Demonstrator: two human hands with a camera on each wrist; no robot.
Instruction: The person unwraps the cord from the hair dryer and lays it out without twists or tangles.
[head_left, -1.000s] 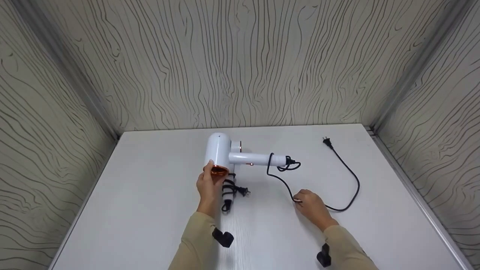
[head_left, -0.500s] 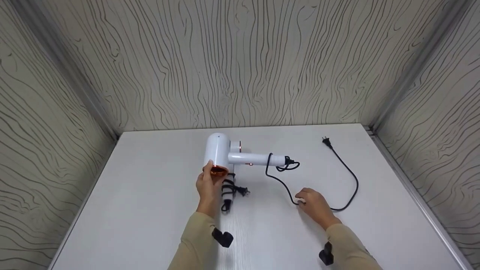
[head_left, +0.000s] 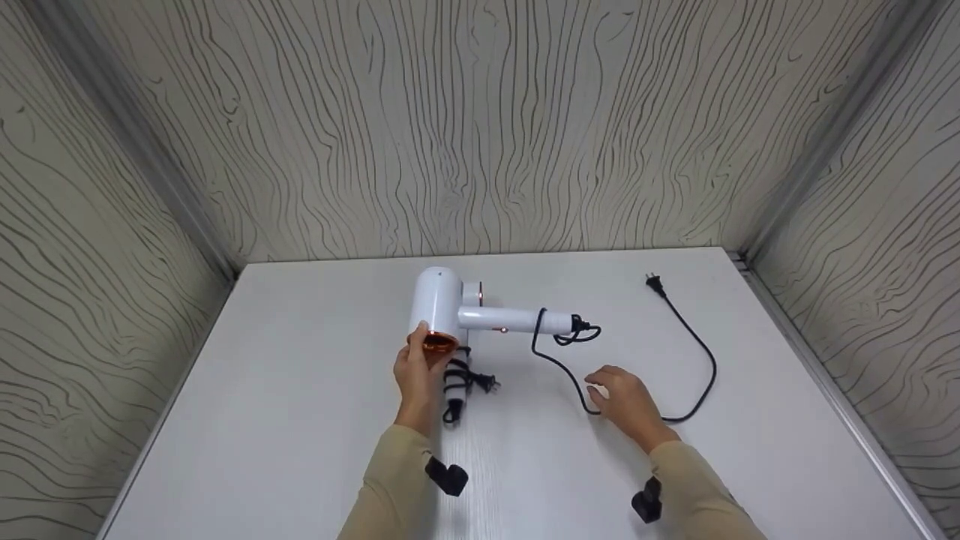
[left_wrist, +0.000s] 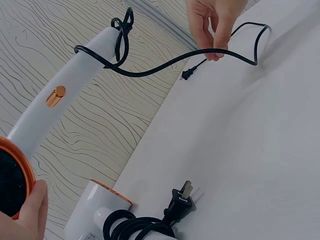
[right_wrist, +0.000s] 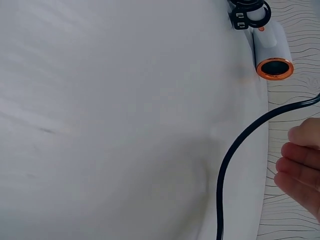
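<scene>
My left hand (head_left: 416, 379) holds a white hair dryer (head_left: 435, 300) by the copper-rimmed end of its barrel. The dryer's handle (left_wrist: 60, 95) points right, with the black cord (head_left: 562, 367) looped round it near its end. My right hand (head_left: 628, 409) is beside the cord, thumb and forefinger parted, nothing pinched between them. In the right wrist view its fingers (right_wrist: 295, 172) are beside the cord. A second white hair dryer (left_wrist: 95, 207) lies behind and beneath the held one, partly hidden, with its cord wound round its handle.
The held dryer's plug (head_left: 655, 285) lies at the back right of the white table (head_left: 285, 420). The second dryer's plug (head_left: 486, 382) sticks out to the right of its handle. Wood-grain patterned panels (head_left: 480, 135) stand behind and on both sides.
My right hand has let go of the cord: its thumb and forefinger, together on it before, are now spread apart and slightly higher. The left hand and hair dryer have barely moved.
</scene>
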